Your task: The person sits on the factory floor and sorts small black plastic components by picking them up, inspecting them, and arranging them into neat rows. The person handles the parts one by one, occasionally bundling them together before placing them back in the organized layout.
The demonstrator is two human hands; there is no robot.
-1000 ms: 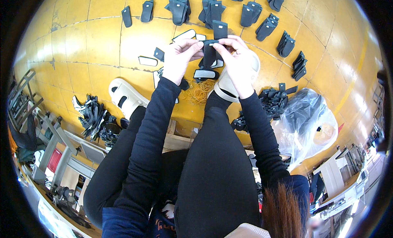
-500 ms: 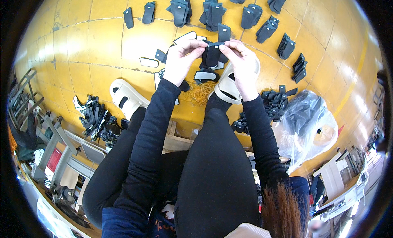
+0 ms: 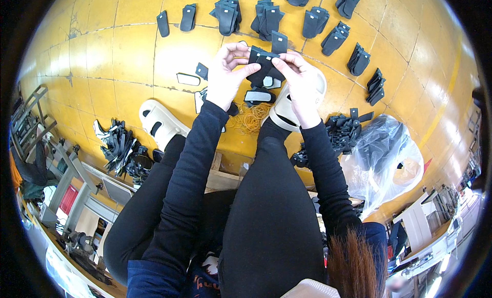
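Fingers of both the left hand [image 3: 223, 82] and the right hand [image 3: 303, 87] are pinched, thumbs uppermost, on flat black pieces [image 3: 263, 73] that I view remotely over the middle of the yellow floor [image 3: 123, 57]. Toward the floor's far edge I see black stacks [image 3: 269, 25] in an arc; nearer, tangled yellow bands [image 3: 248, 118] lie beside a beige sandal [image 3: 281, 115], and a clear plastic bag [image 3: 384, 157] rests toward the right edge.

One left hand [image 3: 225, 78] and one right hand [image 3: 303, 90] share at least two dark pieces [image 3: 264, 59] at upper centre. Eleven dark stacks or lone pieces [image 3: 268, 23] arc across the upper frame. Two beige clogs [image 3: 166, 122], one yellow band tangle [image 3: 248, 119] mid-frame, two dark heaps [image 3: 119, 148] left and right, one clear bag [image 3: 380, 159] at right.
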